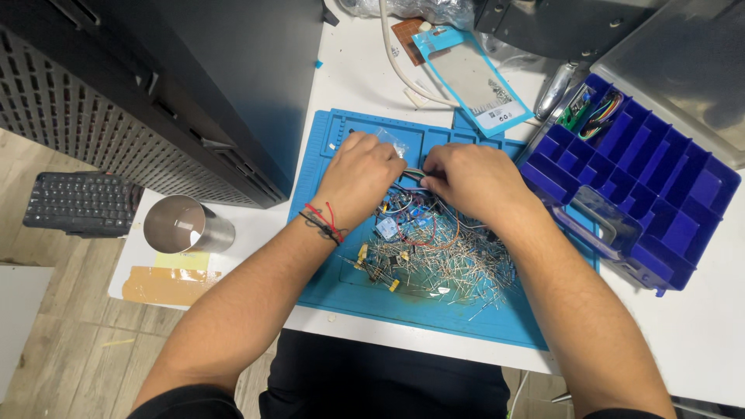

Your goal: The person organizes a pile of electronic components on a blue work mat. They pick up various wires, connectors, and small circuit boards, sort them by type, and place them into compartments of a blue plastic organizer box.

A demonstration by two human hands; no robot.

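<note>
My left hand (359, 177) and my right hand (467, 180) meet over a blue work mat (341, 287). Both pinch a small bundle of coloured wires (414, 173) between their fingertips. Just below the hands lies a heap of small electronic parts (434, 256) with thin wire leads, some yellow and blue pieces among them. A red and black cord bracelet sits on my left wrist. A small clear plastic bag (393, 142) shows just beyond my left fingers.
A blue compartment box (644, 186) stands open at the right, with wires in its far cells. A steel cup (185, 225) stands at the left on the white table (698, 326). A black computer case (194, 85) fills the far left. A keyboard (77, 203) lies below on the floor side.
</note>
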